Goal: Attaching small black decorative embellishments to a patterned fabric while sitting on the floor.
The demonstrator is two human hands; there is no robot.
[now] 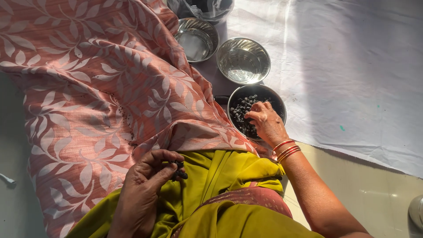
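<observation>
From the head view, you are seated on the floor with a pink leaf-patterned cloth (88,88) draped over your lap and a yellow-green garment (211,194) beneath it. Your left hand (143,191) rests on your lap with its fingers curled closed around a few small dark berries (178,169), pinched between thumb and fingertips. Your right hand (266,121) reaches into the nearest steel bowl (278,102), fingers bent down among the dark berries (242,110) that fill it; whether they have closed on any yet I cannot tell, since the fingertips are hidden in the pile. Red bangles (286,150) sit at that wrist. Two more steel bowls stand beyond it on the white sheet (352,66): a middle bowl (243,60) just beside the filled one, and a far bowl (197,39) touching the cloth's edge; both look empty. By my reading you are in the middle of sorting or picking over the berries, one hand holding a few while the other draws more. The next move calls for a light pinch on a small amount, lifted without scattering the rest over the rim.
</observation>
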